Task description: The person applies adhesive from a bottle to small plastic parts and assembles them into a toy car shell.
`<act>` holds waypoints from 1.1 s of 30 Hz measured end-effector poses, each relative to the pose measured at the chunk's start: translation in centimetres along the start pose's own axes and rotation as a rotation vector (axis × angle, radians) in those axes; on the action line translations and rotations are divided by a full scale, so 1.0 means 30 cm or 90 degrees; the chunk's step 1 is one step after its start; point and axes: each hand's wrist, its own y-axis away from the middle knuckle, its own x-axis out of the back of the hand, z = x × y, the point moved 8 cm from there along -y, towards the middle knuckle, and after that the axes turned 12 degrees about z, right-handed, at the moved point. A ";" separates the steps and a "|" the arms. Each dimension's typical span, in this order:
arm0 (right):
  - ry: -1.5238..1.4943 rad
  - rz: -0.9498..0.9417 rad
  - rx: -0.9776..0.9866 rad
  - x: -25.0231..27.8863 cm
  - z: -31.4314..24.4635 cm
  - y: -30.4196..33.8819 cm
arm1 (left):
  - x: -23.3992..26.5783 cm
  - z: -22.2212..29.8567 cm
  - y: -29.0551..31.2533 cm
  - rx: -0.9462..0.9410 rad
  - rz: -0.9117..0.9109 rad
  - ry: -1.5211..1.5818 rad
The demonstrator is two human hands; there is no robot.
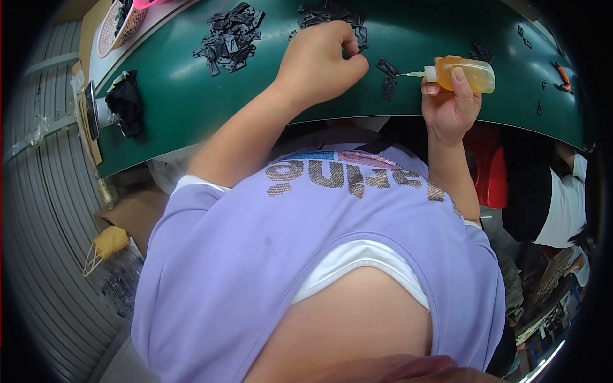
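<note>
My right hand (452, 105) grips a squeeze bottle (476, 75) of amber liquid. The bottle lies nearly level, with its thin needle tip pointing left. That tip reaches a couple of small black plastic parts (388, 88) on the green table; whether it touches them I cannot tell. My left hand (327, 62) is closed, thumb and fingers curled together, over the table in front of a pile of black parts (329, 13). The hand partly covers that pile. Anything between its fingers is hidden.
Another heap of black parts (228, 39) lies to the left, beyond my forearm. A pink basket (119, 29) stands at the far left, above a black cloth-like bundle (124, 104). Orange-handled pliers (563, 77) lie at the right. A red stool (486, 167) and another person (562, 204) are below the table's edge.
</note>
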 end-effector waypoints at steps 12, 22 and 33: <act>0.109 -0.055 0.087 -0.084 -0.006 0.045 | -0.119 -0.050 0.122 0.345 -0.207 0.405; 0.200 -0.080 0.124 -0.094 -0.005 0.061 | -0.126 -0.044 0.117 0.355 -0.244 0.385; 0.248 -0.092 0.123 -0.105 0.001 0.062 | -0.130 -0.046 0.116 0.356 -0.245 0.395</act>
